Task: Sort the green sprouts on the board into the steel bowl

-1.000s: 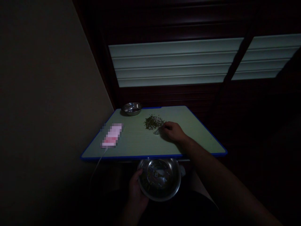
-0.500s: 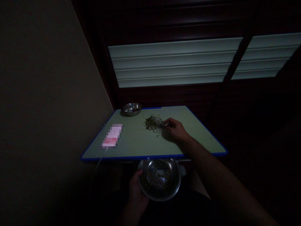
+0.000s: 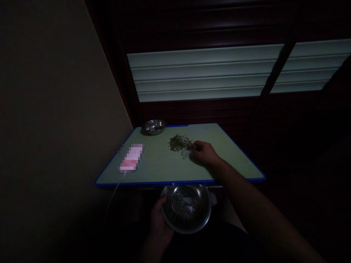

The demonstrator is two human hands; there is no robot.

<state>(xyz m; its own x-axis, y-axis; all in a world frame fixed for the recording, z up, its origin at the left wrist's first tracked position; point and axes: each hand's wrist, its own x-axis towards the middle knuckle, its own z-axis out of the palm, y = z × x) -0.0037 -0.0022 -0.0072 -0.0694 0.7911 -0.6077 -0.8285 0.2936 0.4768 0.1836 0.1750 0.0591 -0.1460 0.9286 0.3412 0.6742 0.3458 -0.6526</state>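
My left hand (image 3: 161,223) grips the left side of a metal bowl (image 3: 204,215), its thumb over the rim. The bowl is tilted toward me below the table's front edge, with a few small bits on its inside. Over the table, my right hand (image 3: 204,151) has its fingers pinched on a small, clear, rounded piece (image 3: 185,153), perhaps plastic; its exact kind is too dim to tell. That piece lies low at the near right edge of a loose pile of small green grains (image 3: 177,142). A few grains lie apart, just in front of the pile.
A smaller metal bowl (image 3: 154,127) with something dark in it stands at the back left of the pale green, blue-edged table (image 3: 153,166). A blurred-out phone (image 3: 131,157) with a white cable (image 3: 116,188) lies at the left. Behind rises a dark slatted panel (image 3: 197,111).
My right hand has shifted slightly down and turned, and the clear piece now shows flatter at the pile's near edge. The left hand and its bowl have stayed in place.
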